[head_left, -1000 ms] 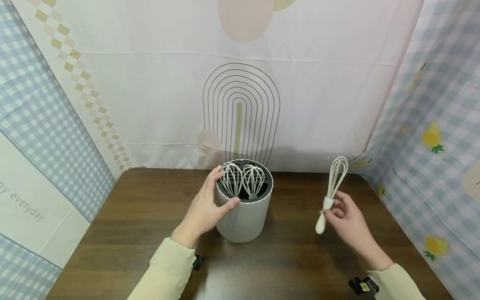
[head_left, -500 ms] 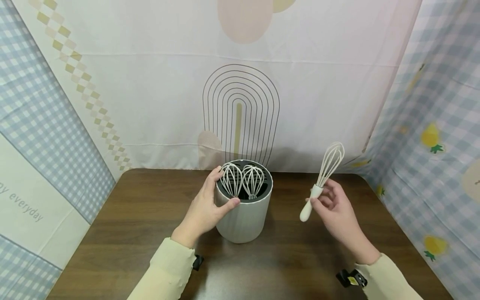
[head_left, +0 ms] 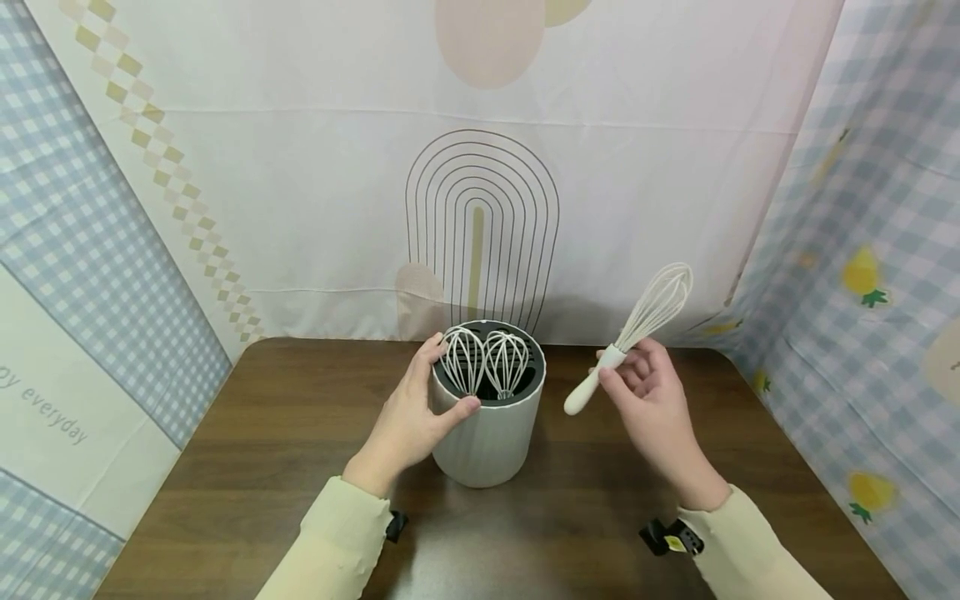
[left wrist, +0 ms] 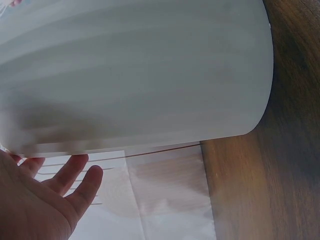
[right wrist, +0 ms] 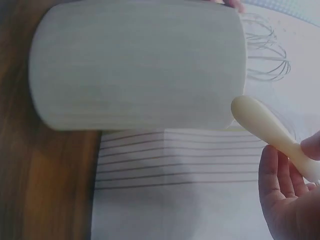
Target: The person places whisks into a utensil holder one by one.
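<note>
A white whisk (head_left: 611,357) is pinched by its handle between the thumb and fingers of my right hand (head_left: 652,408), in the air to the right of the utensil holder (head_left: 480,450). Its wire head tilts up and right, the handle end down and left. In the right wrist view the handle (right wrist: 265,125) points towards the holder's rim. My left hand (head_left: 408,417) grips the holder at its upper left, thumb at the front rim, fingers round the side. Two whisks, one on the left (head_left: 463,358) and one on the right (head_left: 507,360), stand head up in the holder's black slotted top.
The holder stands upright on a brown wooden table (head_left: 300,433). Behind it hangs a pale patterned cloth (head_left: 315,208). Blue checked cloths close in the left side (head_left: 90,183) and the right side (head_left: 885,333).
My right hand has carried the whisk left and slightly up, closer to the holder, and the whisk leans more to the right. The left hand and the holder stay in place.
</note>
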Motion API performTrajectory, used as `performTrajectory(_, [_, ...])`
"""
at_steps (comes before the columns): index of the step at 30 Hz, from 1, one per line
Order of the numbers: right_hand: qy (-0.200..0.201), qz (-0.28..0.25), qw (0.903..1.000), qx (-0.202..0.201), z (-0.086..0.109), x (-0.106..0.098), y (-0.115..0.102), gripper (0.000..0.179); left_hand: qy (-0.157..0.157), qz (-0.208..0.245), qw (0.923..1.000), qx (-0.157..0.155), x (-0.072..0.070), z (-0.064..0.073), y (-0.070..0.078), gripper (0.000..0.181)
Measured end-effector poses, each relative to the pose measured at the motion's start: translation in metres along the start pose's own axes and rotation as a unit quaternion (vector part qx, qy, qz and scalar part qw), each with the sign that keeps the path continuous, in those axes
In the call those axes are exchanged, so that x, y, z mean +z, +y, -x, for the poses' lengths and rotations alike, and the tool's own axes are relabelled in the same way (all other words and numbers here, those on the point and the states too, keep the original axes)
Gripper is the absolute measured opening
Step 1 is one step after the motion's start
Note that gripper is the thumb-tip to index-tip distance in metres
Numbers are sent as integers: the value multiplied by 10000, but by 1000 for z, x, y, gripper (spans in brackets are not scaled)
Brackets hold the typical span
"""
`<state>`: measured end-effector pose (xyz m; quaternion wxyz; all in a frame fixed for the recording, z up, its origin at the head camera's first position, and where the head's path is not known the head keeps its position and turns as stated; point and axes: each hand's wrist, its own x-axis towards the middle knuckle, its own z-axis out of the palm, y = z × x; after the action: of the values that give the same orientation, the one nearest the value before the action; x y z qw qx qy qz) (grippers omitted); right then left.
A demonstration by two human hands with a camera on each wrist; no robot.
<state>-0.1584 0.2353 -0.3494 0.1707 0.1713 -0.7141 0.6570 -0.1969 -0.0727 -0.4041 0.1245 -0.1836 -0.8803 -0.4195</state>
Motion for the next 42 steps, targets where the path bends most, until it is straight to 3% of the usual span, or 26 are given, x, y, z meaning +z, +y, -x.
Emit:
performTrajectory(10, [550, -413, 9972, -277, -14, 22, -15, 45, 14, 31, 10000, 77, 1, -1, 3, 83])
performTrajectory(20, [894, -650, 9937, -177, -27, 42, -15, 35, -1, 0, 10000, 82, 2, -1, 4, 83])
performTrajectory(28, [776, -592, 9951, -176, -30, 51, -14, 38, 14, 1, 9999, 111, 3, -2, 5, 83])
performTrajectory(36, [541, -149, 9984, -21, -31, 59, -12, 40, 16, 38, 9999, 118, 3, -2, 5, 84])
performTrajectory(42, [188, 317, 9993, 48, -28, 70, -30, 43, 70, 54, 9999, 56, 1, 0, 2, 84])
